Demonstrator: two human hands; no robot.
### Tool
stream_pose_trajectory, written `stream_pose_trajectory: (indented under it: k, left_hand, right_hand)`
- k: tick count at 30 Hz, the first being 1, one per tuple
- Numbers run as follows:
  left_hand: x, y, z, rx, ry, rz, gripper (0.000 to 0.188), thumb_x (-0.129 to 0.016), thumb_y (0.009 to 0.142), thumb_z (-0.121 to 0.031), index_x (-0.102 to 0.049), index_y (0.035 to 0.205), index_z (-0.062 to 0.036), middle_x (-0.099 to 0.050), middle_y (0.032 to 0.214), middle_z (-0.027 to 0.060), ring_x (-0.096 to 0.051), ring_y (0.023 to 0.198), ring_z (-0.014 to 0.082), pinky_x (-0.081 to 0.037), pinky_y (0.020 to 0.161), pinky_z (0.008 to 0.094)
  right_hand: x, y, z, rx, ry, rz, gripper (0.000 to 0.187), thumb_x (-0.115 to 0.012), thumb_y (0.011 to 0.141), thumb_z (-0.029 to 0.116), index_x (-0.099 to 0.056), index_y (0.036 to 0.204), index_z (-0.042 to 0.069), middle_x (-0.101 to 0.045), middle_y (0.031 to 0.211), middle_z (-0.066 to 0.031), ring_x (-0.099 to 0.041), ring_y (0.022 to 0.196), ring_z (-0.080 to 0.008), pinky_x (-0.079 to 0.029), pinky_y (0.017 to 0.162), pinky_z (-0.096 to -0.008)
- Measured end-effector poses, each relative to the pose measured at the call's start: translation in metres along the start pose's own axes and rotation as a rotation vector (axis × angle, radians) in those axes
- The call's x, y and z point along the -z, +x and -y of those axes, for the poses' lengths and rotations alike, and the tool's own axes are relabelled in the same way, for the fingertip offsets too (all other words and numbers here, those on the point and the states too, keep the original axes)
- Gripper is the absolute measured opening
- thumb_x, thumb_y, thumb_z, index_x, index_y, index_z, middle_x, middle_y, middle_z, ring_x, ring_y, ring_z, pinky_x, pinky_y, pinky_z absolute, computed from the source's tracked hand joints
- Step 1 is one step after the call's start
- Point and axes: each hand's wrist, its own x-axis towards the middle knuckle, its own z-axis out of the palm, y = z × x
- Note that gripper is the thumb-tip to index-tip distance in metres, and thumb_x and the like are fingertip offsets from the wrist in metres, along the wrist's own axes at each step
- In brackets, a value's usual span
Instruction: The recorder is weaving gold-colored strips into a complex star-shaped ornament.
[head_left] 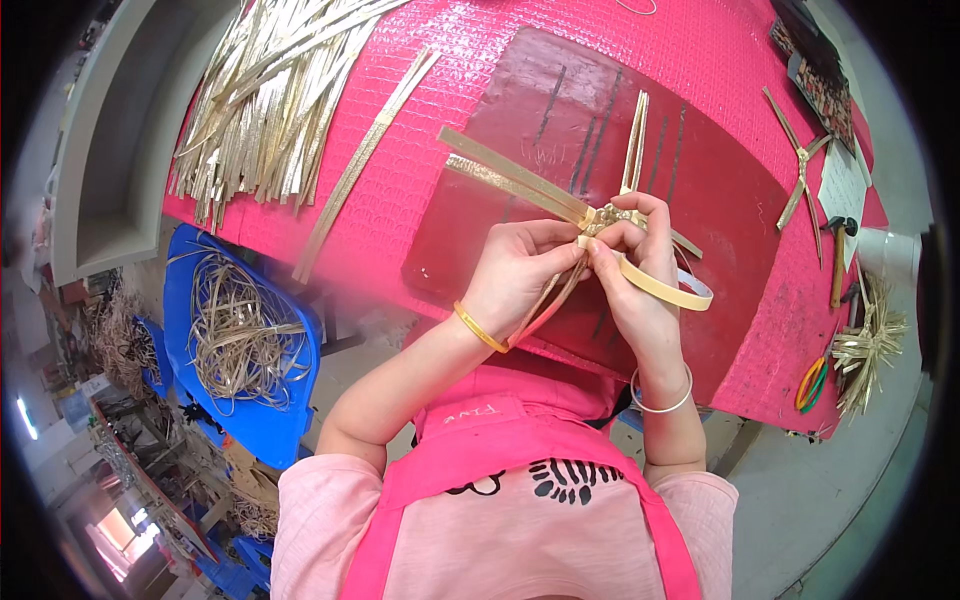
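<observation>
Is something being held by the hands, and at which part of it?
Left hand and right hand pinch the gold strip piece around its woven crossing.

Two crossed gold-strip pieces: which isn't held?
The far-right crossed piece, lying on the pink cover beside the red board; the other crossed piece is held over the board by the left hand and right hand.

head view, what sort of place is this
Probably a weaving workshop: a partly woven gold piece over a marked red board, a heap of gold strips, and a blue bin of tangled strips.
</observation>
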Motion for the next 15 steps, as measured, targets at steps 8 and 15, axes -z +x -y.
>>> stream_pose_trajectory:
  k: [8, 15]
  left_hand:
    - [0.0, 0.003, 0.008, -0.155, 0.118, -0.039, 0.022, -0.053, 0.079, -0.007, -0.053, 0.094, 0.0085, -0.059, 0.085, 0.011, -0.056, 0.074, 0.0116, -0.045, 0.067, 0.0217]
    - [-0.006, 0.007, -0.001, -0.161, 0.032, -0.028, 0.02, -0.049, 0.082, -0.01, -0.054, 0.09, 0.0065, -0.059, 0.074, 0.0108, -0.056, 0.058, 0.013, -0.046, 0.053, 0.0206]
  right_hand:
    - [-0.001, -0.003, 0.006, 0.23, -0.539, -0.162, 0.03, -0.057, 0.07, 0.005, -0.039, 0.094, 0.004, -0.052, 0.064, -0.005, -0.05, 0.06, -0.0168, -0.035, 0.059, -0.03]
    - [0.004, -0.017, -0.011, 0.223, -0.459, -0.39, 0.015, -0.061, 0.071, 0.01, -0.052, 0.081, 0.003, -0.053, 0.066, -0.0042, -0.046, 0.063, -0.0148, -0.033, 0.064, -0.027]
